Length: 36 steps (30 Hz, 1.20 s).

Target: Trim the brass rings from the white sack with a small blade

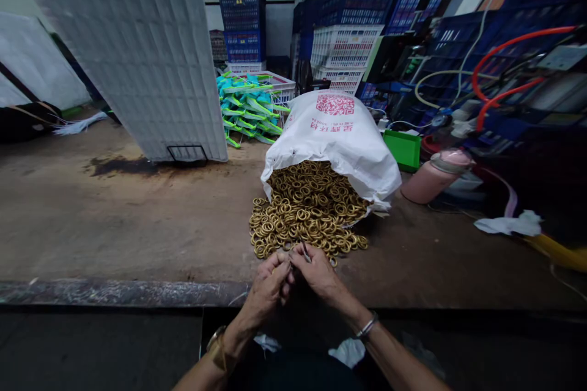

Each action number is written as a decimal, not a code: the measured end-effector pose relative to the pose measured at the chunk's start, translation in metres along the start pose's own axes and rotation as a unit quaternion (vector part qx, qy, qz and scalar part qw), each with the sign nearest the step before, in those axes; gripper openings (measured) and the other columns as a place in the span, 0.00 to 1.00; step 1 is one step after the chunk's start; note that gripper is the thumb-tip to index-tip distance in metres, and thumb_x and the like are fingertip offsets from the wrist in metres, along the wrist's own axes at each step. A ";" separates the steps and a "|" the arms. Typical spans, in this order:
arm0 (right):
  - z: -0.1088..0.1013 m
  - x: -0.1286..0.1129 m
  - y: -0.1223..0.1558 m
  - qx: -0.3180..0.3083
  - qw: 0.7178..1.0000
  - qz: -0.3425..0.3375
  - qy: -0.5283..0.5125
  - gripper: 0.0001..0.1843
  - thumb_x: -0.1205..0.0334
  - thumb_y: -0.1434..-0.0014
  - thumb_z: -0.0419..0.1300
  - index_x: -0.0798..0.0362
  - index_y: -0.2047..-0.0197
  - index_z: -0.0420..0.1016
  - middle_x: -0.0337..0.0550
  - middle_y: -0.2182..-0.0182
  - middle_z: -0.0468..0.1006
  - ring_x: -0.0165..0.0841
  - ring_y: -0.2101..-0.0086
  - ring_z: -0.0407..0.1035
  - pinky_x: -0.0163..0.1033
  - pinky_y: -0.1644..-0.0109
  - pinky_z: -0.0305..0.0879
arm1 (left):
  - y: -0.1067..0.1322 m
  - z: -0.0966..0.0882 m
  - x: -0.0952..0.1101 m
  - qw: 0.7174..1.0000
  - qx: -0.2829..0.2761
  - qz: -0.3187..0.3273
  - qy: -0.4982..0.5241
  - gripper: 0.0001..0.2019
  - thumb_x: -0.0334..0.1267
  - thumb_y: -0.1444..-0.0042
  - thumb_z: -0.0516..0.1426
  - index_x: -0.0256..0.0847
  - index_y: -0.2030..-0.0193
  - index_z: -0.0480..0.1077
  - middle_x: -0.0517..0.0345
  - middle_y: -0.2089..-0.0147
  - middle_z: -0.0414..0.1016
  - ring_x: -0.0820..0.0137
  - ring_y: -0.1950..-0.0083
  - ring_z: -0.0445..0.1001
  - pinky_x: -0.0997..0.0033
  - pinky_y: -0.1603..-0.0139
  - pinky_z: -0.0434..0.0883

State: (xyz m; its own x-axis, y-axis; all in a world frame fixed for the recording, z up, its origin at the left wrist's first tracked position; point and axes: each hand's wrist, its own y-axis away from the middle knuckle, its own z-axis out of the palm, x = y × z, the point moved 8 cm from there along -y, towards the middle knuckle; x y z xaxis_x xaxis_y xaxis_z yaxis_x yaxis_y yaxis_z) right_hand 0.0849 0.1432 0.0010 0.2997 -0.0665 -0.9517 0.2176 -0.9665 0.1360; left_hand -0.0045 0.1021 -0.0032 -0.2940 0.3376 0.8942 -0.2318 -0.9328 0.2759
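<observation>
Gold-coloured rings (pixel 293 223) spill from the mouth of a white woven sack (pixel 321 128) lying on the table. Just in front of this heap, my left hand (pixel 270 281) and my right hand (pixel 318 273) meet near the table's front edge. A slim dark tool (pixel 306 252), its exact kind unclear, sticks up from the closed fingers of my right hand. My left hand's fingers are pinched together, and whatever is in them is too small and hidden to name.
A tall white ribbed panel (pixel 151 61) stands on the wooden table (pixel 114 232) at left. Behind the sack lie stacked green and turquoise pieces (pixel 250 104). A green tray (pixel 402 149) and a pink bottle (pixel 435 176) are at right, with crates (pixel 346 46) behind.
</observation>
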 end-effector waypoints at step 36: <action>0.008 -0.004 0.014 -0.056 0.878 -0.042 0.473 0.16 0.76 0.54 0.48 0.53 0.62 0.65 0.43 0.71 0.75 0.32 0.70 0.67 0.34 0.70 0.46 | -0.003 -0.010 0.001 0.997 0.059 0.032 -0.047 0.16 0.51 0.51 0.53 0.40 0.75 0.57 0.70 0.83 0.57 0.83 0.86 0.51 0.83 0.86 0.50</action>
State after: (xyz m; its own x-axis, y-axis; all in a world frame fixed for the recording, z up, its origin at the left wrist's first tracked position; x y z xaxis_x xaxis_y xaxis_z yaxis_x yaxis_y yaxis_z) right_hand 0.0800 0.1277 0.0042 0.9041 0.2911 -0.3128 0.3503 -0.9241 0.1527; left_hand -0.0130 0.1062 -0.0069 -0.2158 0.2682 0.9389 -0.1025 -0.9624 0.2514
